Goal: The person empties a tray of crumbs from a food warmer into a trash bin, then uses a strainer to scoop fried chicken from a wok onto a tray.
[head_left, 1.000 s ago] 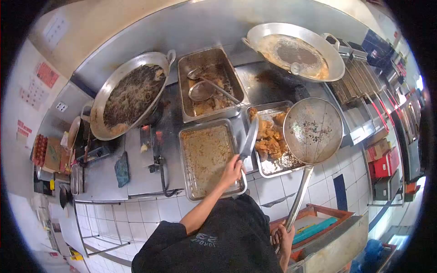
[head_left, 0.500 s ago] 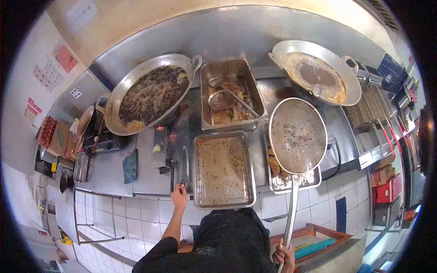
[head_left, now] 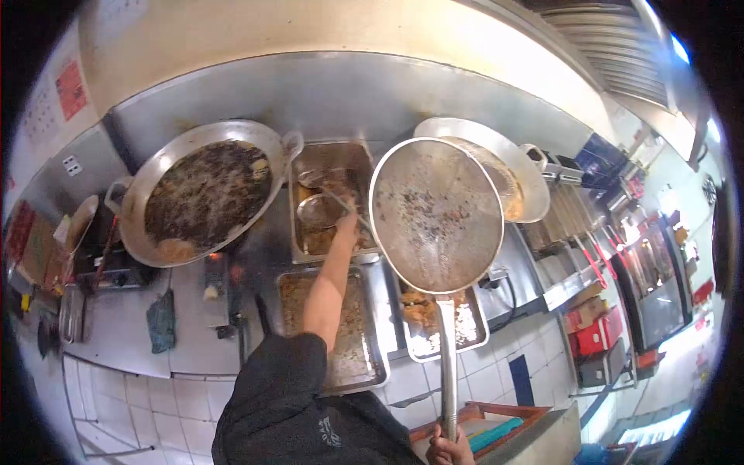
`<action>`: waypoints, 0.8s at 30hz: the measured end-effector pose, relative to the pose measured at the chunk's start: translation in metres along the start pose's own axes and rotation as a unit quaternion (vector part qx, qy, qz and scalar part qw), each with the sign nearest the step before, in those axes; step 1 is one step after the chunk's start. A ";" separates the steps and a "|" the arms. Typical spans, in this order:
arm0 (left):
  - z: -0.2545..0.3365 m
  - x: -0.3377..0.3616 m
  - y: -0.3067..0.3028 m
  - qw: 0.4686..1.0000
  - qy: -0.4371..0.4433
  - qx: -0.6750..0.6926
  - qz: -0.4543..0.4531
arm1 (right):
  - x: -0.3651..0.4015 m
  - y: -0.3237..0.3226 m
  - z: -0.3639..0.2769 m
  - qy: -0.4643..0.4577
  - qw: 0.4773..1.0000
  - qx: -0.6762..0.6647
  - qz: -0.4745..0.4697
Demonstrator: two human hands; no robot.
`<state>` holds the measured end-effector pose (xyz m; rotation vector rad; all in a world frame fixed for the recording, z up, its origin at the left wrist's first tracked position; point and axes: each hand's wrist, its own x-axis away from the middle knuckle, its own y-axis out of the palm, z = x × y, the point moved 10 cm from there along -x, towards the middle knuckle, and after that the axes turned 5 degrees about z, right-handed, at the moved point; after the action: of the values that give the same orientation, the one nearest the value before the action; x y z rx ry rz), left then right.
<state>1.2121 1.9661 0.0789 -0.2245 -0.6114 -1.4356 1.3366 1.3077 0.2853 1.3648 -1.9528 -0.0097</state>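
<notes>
My right hand (head_left: 451,448) is closed around the long metal handle of a large round mesh strainer (head_left: 403,232). The strainer is raised over the counter, with dark bits scattered on its mesh. My left hand (head_left: 347,225) reaches into a deep steel pan (head_left: 297,232), its fingers closed at the handle end of a ladle (head_left: 335,198). The ladle lies in the pan with another round-headed utensil (head_left: 316,211) beside it. Below the pan, a shallow tray (head_left: 364,333) with brownish residue is partly covered by my left forearm. Fried pieces (head_left: 419,310) lie in a second tray (head_left: 482,335) beneath the strainer.
A big wok (head_left: 136,205) of dark bubbling oil stands at left. Another wok (head_left: 535,203) at back right is partly hidden by the strainer. A blue-green cloth (head_left: 161,322) hangs at the counter's front edge. Wire baskets with red handles (head_left: 593,263) are at right.
My left hand has moved from a long metal tool at the counter's front edge to the ladle in the deep pan. The strainer has shifted left in view, and the view has turned right.
</notes>
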 end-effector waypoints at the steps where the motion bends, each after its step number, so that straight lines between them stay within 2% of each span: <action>1: -0.002 -0.013 0.009 0.997 0.002 -0.060 -0.043 | 0.002 0.013 -0.007 0.001 1.000 -0.010 -0.012; 2: 0.009 0.017 0.020 0.965 0.134 -0.169 -0.148 | 0.013 0.033 -0.023 0.024 0.999 0.039 -0.014; 3: 0.034 0.091 0.023 0.965 -0.086 0.240 -0.069 | 0.013 0.042 -0.033 0.021 0.999 0.039 -0.006; 5: -0.011 0.019 0.007 0.976 -0.164 0.142 -0.009 | 0.011 0.059 -0.037 0.043 0.996 -0.079 -0.030; 6: -0.018 0.012 0.008 0.967 -0.200 0.155 -0.027 | 0.006 0.061 -0.041 0.009 0.994 -0.094 -0.061; 7: -0.022 0.013 0.007 0.957 -0.232 0.169 -0.040 | -0.001 0.055 -0.044 -0.003 0.996 -0.078 -0.046; 8: -0.012 0.051 0.004 0.947 -0.280 0.157 -0.023 | -0.005 0.065 -0.051 -0.007 0.993 -0.101 -0.066; 9: -0.031 0.000 0.009 0.963 -0.231 0.123 -0.070 | -0.012 0.072 -0.063 -0.021 0.989 -0.119 -0.085; 12: -0.021 0.001 0.027 0.953 -0.205 0.220 -0.045 | -0.027 0.072 -0.081 -0.044 0.988 -0.098 -0.113; 15: 0.016 0.034 0.035 0.993 -0.100 0.051 -0.022 | -0.031 0.073 -0.095 -0.057 0.990 -0.093 -0.093; 17: 0.008 0.035 0.019 0.997 -0.039 -0.061 0.014 | -0.032 0.066 -0.105 -0.080 0.993 -0.048 -0.068; 18: -0.004 0.004 0.018 0.989 0.015 0.145 0.015 | -0.034 0.057 -0.106 -0.091 0.994 -0.023 -0.046; 19: 0.046 0.112 0.006 0.998 0.009 0.051 0.033 | -0.035 0.059 -0.108 -0.073 0.996 -0.017 -0.058; 20: 0.031 0.080 0.006 0.994 0.059 0.068 -0.058 | -0.036 0.062 -0.122 -0.098 0.994 0.003 -0.041; 21: 0.052 0.140 -0.006 0.993 0.099 0.028 -0.058 | -0.039 0.066 -0.135 -0.122 0.992 0.021 -0.025; 22: 0.060 0.178 -0.020 0.997 0.073 -0.026 -0.014 | -0.045 0.075 -0.147 -0.131 0.990 0.039 -0.028; 23: 0.067 0.178 -0.027 0.959 0.188 -0.212 -0.001 | -0.054 0.086 -0.160 -0.146 0.987 0.057 -0.031; 24: 0.074 0.222 -0.041 0.963 0.157 -0.217 0.017 | -0.063 0.098 -0.173 -0.168 0.982 0.079 -0.042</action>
<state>1.1571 1.8075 0.2466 -0.3409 -0.0270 -1.5214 1.3657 1.4688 0.4151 1.6350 -2.2100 -0.1348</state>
